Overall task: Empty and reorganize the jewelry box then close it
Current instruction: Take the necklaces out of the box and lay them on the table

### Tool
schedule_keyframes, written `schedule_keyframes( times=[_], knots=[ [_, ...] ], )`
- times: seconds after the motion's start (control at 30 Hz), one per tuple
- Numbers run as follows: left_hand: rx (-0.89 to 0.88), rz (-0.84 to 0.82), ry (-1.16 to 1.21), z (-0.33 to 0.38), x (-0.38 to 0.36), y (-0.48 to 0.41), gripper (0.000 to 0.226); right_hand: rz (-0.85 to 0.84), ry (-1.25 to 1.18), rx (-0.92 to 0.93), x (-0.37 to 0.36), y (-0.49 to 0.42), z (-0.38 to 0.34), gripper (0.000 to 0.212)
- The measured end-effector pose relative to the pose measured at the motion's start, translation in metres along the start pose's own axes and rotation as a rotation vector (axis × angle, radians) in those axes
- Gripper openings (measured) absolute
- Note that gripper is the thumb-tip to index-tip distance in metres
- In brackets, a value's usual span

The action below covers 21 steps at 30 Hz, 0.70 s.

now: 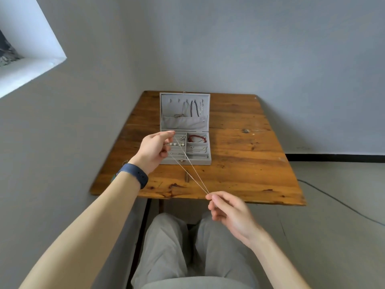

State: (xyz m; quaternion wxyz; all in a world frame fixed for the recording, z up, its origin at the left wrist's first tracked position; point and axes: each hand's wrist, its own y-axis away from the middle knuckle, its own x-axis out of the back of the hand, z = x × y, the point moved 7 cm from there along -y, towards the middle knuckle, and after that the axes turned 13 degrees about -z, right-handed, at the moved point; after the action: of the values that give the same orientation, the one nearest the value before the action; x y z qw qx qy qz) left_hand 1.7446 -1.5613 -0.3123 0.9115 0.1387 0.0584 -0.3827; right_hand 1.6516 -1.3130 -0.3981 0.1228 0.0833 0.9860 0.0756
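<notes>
Left hand [155,148]: raised over the left edge of the jewelry box [200,161], thumb and forefinger pinching one end of a thin silver chain [191,165], other fingers curled under. Dark watch band [133,174] on that wrist.

Right hand [228,211]: low, off the near edge of the counter [250,163], fingertips pinching the chain's other end.

Chain: a doubled loop in two fine strands, drawn taut, long axis from 11 o'clock at the left hand to 5 o'clock at the right. It crosses over the box's front wall, apparently clear of the tray.

Box: open at 12 o'clock from the person, lid [166,105] upright at the back. Left hand is the nearer one; right is well apart from it.

Judgement: the chain is out of the box, either going to the counter or back onto a lid hook. The box is not yet emptied.

In the tray, left to right: pearl pieces [177,144], rings too small to count, red bracelet [197,138]. Several necklaces [191,107] hang in the lid above a pocket. The taut strands pass above the tray, so a dip could snag them.

Cable [333,199] on the floor at 3 o'clock.
</notes>
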Motion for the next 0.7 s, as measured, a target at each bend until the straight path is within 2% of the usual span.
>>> schedule_keyframes(
  times=[0.07,0.23,0.43,0.7],
  knots=[
    [0.020,-0.006,0.022,-0.002,-0.004,-0.002,0.021,-0.058,-0.108,0.009,0.000,0.002,0.000,0.027],
    [0.025,-0.032,-0.012,0.003,-0.011,-0.009,0.023,-0.057,-0.006,0.029,0.007,0.008,-0.004,0.032],
    [0.021,-0.051,-0.058,0.004,-0.015,-0.019,0.021,0.092,0.166,0.068,0.021,0.017,-0.008,0.025],
    [0.052,-0.064,-0.122,-0.012,-0.037,-0.036,0.019,0.330,0.109,0.158,0.046,0.032,-0.004,0.020]
  ],
)
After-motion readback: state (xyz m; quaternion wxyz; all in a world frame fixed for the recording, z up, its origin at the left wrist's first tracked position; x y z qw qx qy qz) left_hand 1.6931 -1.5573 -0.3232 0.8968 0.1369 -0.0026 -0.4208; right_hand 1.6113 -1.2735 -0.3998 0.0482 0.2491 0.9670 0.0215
